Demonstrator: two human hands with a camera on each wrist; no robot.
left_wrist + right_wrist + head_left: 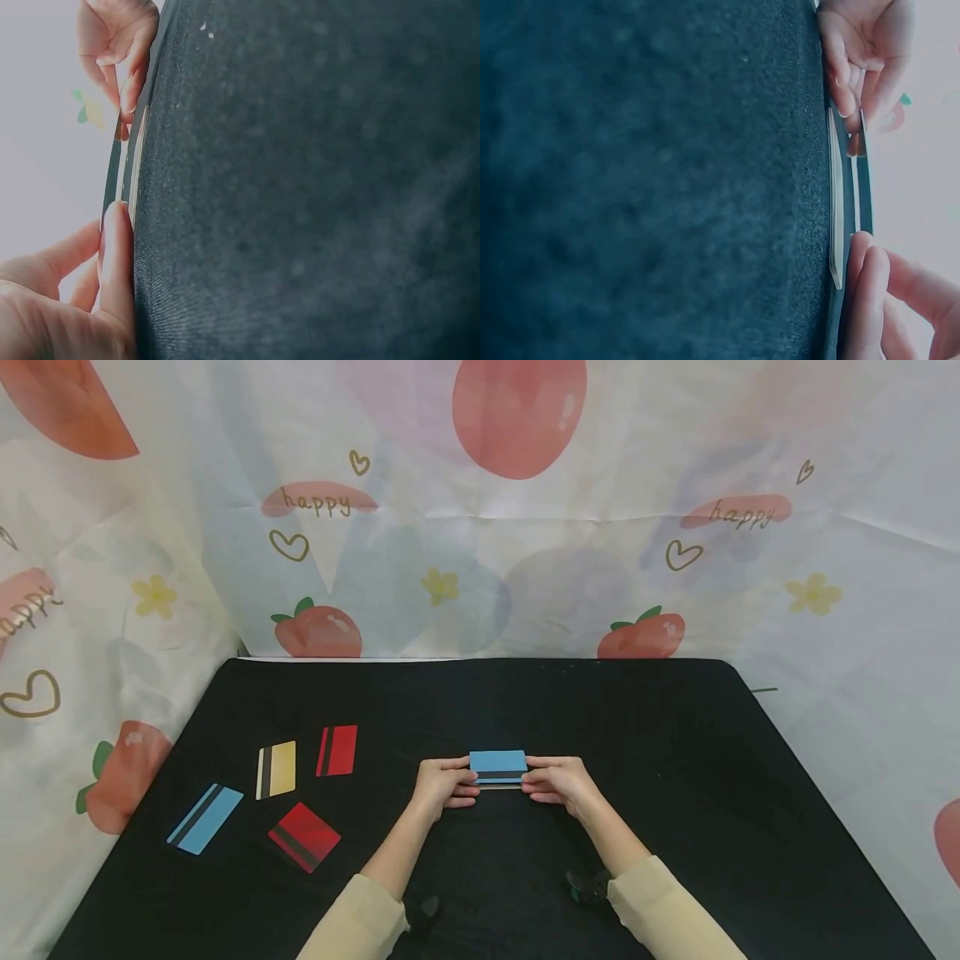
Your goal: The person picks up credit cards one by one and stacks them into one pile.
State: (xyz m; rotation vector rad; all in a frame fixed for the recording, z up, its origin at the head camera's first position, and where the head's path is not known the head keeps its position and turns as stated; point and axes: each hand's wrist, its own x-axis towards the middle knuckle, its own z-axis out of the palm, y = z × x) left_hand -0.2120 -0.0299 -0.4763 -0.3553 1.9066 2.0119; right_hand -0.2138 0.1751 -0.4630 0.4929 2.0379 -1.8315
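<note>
A blue card point(497, 762) with a dark stripe along its near side is held level between both hands. My left hand point(438, 785) pinches its left short end between thumb and fingers. At the right short end, my right hand point(562, 783) pinches it likewise. Directly under the blue card, a thin stack of cards point(835, 202) lies flat on the black cloth. In the right wrist view a narrow gap separates the held card from the stack. From the head, only a pale edge of the stack shows.
To the left, several striped cards lie apart on the black tabletop point(712, 760): a blue card point(204, 831), a yellow card point(282, 768), a red card point(342, 752) and another red card point(315, 831). A printed curtain point(555, 560) hangs behind the table.
</note>
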